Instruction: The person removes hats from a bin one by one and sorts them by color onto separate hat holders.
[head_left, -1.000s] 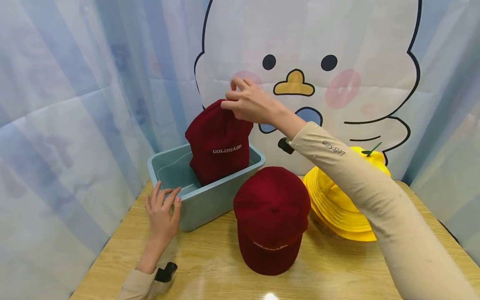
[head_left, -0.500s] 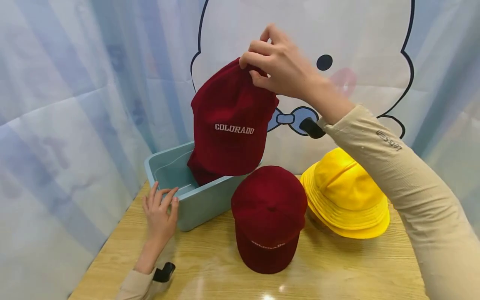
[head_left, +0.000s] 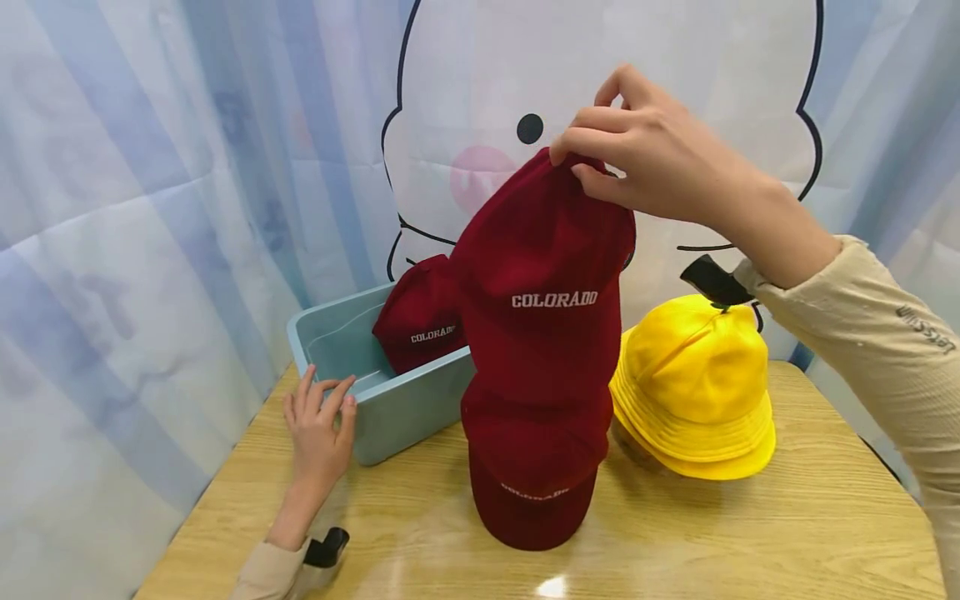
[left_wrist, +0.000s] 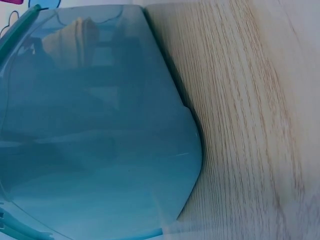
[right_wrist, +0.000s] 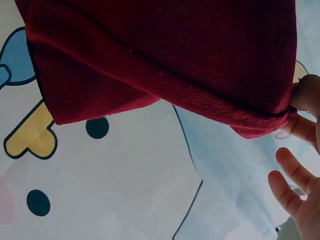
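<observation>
My right hand (head_left: 652, 150) pinches a dark red baseball cap (head_left: 547, 250) by its upper edge. The cap hangs in the air, with white COLORADO lettering on its front. In the right wrist view the thumb and a finger grip the cap's (right_wrist: 200, 60) edge, while other fingers stand away from it. A second red COLORADO cap (head_left: 420, 325) leans inside the blue-grey plastic bin (head_left: 412, 417). My left hand (head_left: 318, 433) rests its fingers on the bin's near left corner. In the left wrist view the bin's wall (left_wrist: 110, 120) shows, but not the hand.
Another red cap (head_left: 536, 517) lies on the wooden table (head_left: 675, 542), its top overlapped by the held cap in the head view. To its right is a yellow bucket hat (head_left: 693, 383). A cartoon-printed curtain (head_left: 465, 67) hangs behind the table.
My right hand has lifted the cap out of the bin and carried it right, over the cap on the table. The second cap in the bin has come into view. The left hand stays put.
</observation>
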